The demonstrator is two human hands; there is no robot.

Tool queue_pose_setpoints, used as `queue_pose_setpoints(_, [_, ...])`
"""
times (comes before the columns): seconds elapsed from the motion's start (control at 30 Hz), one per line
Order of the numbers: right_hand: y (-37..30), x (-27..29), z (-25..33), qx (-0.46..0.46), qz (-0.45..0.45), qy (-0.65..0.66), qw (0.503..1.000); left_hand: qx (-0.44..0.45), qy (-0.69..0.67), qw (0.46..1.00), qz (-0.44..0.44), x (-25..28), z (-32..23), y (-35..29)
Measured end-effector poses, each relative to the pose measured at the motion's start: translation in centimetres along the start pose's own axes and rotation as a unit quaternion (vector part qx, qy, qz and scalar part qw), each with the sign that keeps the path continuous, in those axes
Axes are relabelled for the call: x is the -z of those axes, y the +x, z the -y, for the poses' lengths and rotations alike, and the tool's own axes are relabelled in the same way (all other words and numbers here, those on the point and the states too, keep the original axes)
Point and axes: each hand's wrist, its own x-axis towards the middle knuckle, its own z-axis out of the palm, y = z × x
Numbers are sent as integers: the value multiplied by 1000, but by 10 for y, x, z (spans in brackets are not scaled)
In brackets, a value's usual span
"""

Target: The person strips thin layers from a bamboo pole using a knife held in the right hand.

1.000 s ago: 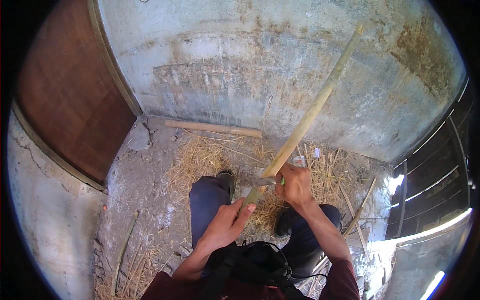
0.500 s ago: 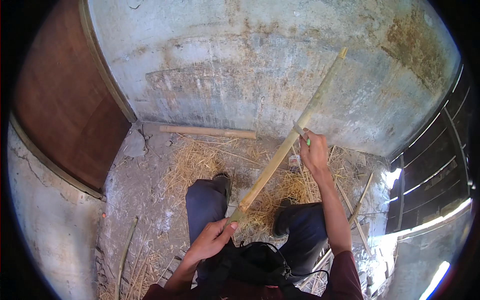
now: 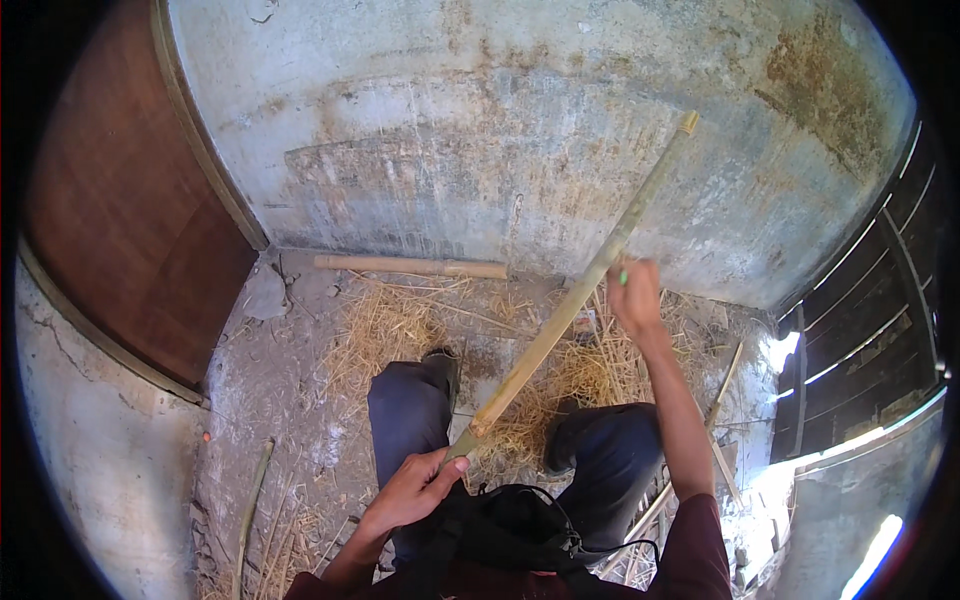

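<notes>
A long bamboo pole [image 3: 560, 325] slants from my lap up to the right, its far cut end in front of the wall. My left hand [image 3: 410, 492] is wrapped round its near end, thumb on top, just below a node with the outer skin scraped away. Beside the pole's right edge, past its middle, my right hand [image 3: 637, 300] is closed on a knife [image 3: 623, 277]. Only a bit of its green handle shows clearly; the blade is hard to make out against the pole.
Piles of straw-like shavings [image 3: 385, 335] cover the floor around my feet. A bamboo length [image 3: 410, 266] lies along the wall [image 3: 420, 130]. Thin sticks [image 3: 252, 505] lie at left and right. A brown door [image 3: 130, 200] stands at left, dark slatted boards [image 3: 860, 330] at right.
My right hand with the knife has shifted slightly right and turned; the blade that lay across the pole no longer shows plainly. The pole's far end has dipped a little. My left hand keeps its grip.
</notes>
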Motion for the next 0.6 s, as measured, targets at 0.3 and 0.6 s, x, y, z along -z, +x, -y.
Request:
queue_pose_setpoints(0.3, [3,-4,-18,60,13,-30,998,35,-46,998,32,6,10,-14])
queue_pose_setpoints(0.6, [20,-8,-44,-2,-40,-36,999,61,-72,994,51,12,18,-27])
